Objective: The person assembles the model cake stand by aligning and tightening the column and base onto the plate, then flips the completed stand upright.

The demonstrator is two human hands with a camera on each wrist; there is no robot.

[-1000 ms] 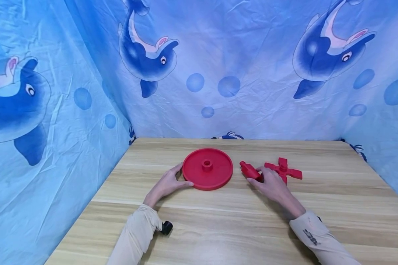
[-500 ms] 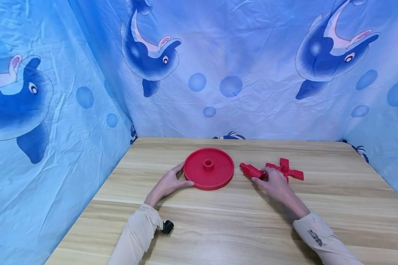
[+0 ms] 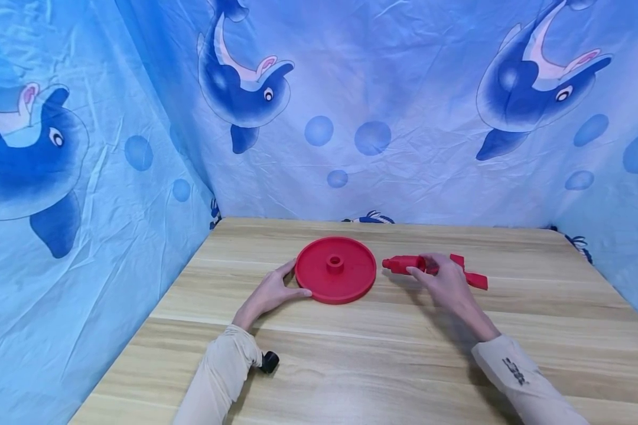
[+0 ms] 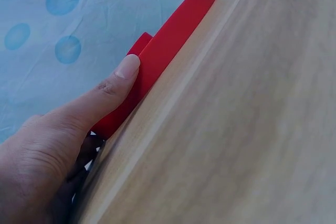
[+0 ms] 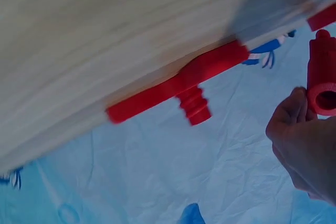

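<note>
My left hand (image 3: 268, 295) grips the left edge of a shallow red round disc (image 3: 319, 284) with a raised rim and a hollow hub in its middle. In the left wrist view the thumb presses the side of the rim. My right hand (image 3: 449, 289) pinches a red hollow cylinder (image 3: 402, 264) with a narrow stepped neck; it hangs above the table, neck toward the disc. The right wrist view shows its round open end. Behind the right hand lies a red four-armed cross piece (image 3: 477, 280), partly hidden; its ridged stub (image 5: 194, 106) shows in the right wrist view.
A wood-grain table (image 3: 351, 360) carries all the red parts. Blue fabric (image 3: 414, 177) printed with dolphins and bubbles hangs behind the table and at its sides. A small black wrist camera (image 3: 269, 362) sits at the left cuff.
My right hand has raised the cylinder off the table and swung it closer to level, moving slightly right over the cross piece. My left hand stays on the disc.
</note>
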